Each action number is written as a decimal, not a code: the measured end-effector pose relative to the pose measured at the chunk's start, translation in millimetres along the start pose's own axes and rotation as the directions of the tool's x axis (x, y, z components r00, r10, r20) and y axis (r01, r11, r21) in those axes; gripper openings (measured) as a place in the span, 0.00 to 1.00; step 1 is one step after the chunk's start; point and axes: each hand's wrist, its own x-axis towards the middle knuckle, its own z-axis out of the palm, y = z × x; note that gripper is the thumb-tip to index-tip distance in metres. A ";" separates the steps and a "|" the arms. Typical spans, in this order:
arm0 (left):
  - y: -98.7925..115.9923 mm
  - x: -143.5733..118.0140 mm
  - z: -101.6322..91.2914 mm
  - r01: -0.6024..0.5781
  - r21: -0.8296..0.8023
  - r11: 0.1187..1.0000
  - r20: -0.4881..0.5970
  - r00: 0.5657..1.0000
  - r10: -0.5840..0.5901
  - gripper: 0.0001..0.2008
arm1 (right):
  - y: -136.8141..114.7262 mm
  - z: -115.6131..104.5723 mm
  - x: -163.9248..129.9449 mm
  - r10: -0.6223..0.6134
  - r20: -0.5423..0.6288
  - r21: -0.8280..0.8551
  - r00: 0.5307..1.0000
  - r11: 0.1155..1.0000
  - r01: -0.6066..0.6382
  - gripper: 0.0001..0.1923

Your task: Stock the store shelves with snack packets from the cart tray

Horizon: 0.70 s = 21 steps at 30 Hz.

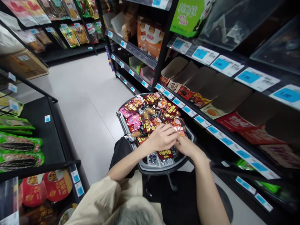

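Hands (pixel 161 137) (pixel 187 146) mid-basket (pixel 150 167), open aisle floor (pixel 86 93) leftward

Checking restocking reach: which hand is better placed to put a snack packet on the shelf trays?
Probably the right hand: it lies nearer the shelf trays. The left hand rests further away over the basket.

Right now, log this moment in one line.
left hand: on snack packets | right hand: among packets | basket: full | shelf: beside
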 end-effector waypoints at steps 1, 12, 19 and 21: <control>2.5 -9.5 -12.7 0.053 0.005 0.999 -0.017 0.998 -0.053 0.10 | -0.2 0.2 -0.6 -0.002 -0.007 0.008 1.000 1.000 0.002 0.23; -31.3 -151.7 -58.6 0.440 0.195 0.876 0.211 0.854 -0.476 0.22 | -6.5 0.3 0.8 0.072 -0.024 -0.001 0.997 0.997 -0.072 0.26; -11.2 -148.8 -60.0 0.384 -0.086 0.919 0.123 0.920 -0.373 0.19 | -4.1 3.8 0.4 0.088 -0.061 0.031 0.994 0.996 -0.086 0.25; -12.7 -142.3 -59.0 0.313 -0.169 0.934 0.126 0.947 -0.295 0.19 | -3.2 4.3 0.5 0.086 -0.064 0.030 0.994 0.996 -0.084 0.24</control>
